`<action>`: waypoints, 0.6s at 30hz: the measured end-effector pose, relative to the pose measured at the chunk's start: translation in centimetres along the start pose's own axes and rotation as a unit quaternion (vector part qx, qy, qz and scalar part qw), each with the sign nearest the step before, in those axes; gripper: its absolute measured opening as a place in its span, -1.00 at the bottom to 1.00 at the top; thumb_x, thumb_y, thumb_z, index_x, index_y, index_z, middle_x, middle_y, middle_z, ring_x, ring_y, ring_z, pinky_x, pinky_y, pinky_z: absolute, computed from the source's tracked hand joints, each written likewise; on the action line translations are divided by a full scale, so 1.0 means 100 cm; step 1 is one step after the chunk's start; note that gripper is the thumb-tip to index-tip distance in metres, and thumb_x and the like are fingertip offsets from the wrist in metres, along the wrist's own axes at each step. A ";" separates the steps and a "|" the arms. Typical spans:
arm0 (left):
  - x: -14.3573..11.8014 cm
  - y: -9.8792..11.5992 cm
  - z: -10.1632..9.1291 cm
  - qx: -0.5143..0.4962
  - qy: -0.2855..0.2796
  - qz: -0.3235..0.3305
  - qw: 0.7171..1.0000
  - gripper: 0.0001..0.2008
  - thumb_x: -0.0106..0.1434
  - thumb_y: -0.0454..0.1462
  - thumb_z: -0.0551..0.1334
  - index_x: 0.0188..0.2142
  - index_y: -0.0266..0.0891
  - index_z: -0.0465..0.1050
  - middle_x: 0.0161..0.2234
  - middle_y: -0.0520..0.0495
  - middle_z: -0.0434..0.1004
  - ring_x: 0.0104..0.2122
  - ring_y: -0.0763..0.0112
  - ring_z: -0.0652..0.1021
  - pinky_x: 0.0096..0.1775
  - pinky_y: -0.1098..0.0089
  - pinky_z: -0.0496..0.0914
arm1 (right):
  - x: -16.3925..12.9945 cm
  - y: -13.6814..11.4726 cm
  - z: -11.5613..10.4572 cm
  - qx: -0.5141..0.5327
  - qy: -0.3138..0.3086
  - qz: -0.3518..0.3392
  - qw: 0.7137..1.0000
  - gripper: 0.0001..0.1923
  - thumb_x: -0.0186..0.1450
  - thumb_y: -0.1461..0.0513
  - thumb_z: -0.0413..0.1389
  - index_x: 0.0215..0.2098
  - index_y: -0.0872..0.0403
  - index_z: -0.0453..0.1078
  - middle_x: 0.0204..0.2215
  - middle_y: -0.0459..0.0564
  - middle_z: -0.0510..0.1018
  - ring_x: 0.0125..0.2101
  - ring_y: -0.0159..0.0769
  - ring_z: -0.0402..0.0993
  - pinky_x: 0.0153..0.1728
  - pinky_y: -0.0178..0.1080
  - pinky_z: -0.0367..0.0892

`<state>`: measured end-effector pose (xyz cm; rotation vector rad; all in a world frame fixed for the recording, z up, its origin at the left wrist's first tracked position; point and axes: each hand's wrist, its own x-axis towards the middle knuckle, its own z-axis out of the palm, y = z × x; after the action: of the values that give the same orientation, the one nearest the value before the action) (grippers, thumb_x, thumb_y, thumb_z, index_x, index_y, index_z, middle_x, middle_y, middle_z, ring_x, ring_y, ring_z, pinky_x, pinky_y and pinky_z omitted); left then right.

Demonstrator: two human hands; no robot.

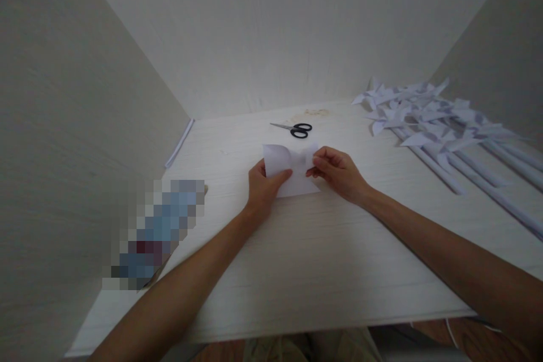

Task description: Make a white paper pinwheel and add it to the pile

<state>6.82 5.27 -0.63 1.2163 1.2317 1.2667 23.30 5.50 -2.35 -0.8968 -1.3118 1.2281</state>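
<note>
Pale grey walls point(275, 28) with faint streaks box in a whitish table point(318, 271) whose surface carries fine, grain-like lines; on its right side lies a heap of white paper pinwheels point(418, 116), pointed and angular, joined by smooth, rolled paper tubes point(432, 165), and at the left sits a long bluish item point(169, 220) blurred beyond telling. Near the middle, the 2 hands share 1 sheet of paper: the left hand point(263, 186) is partly closed, its thumb on the upper face, while the right hand point(339, 172) is curled in, thumb and fingertips pinching the right edge. The step in hand appears to be bending or folding this white paper sheet point(297, 185), thin, matte and springy, its upper left part curling over; the next move seems to call for a firm left thumb and a well-aligned right edge. Just beyond it lie scissors point(292, 128), slim metal blades and black looped handles, and against the left wall leans or lies a narrow white strip point(179, 144)
</note>
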 end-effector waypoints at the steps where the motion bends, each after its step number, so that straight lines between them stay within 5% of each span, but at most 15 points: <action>1: 0.000 0.000 0.000 0.004 -0.003 -0.001 1.000 -0.69 -0.20 -0.27 0.33 -0.40 -0.33 0.43 -0.48 0.00 0.46 -0.51 0.47 0.43 -0.47 0.43 0.35 | 0.000 0.000 0.000 -0.018 0.003 0.006 1.000 -0.79 0.10 0.13 0.12 -0.51 0.11 0.29 -0.61 -0.15 0.44 -0.58 -0.50 0.36 -0.54 -0.40 0.20; 18: -0.003 0.004 0.002 0.019 -0.024 0.005 1.000 -0.67 -0.19 -0.27 0.32 -0.35 -0.33 0.44 -0.46 -0.03 0.48 -0.49 0.43 0.45 -0.44 0.40 0.36 | -0.002 -0.005 0.009 -0.170 0.028 -0.005 0.985 -0.76 0.00 0.10 0.17 -0.59 0.14 0.41 -0.70 -0.12 0.38 -0.68 -0.50 0.19 -0.68 -0.39 0.07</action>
<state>7.05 4.95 -0.27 1.2742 1.2217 1.2198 22.54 5.12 -1.83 -1.1553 -1.5049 0.9764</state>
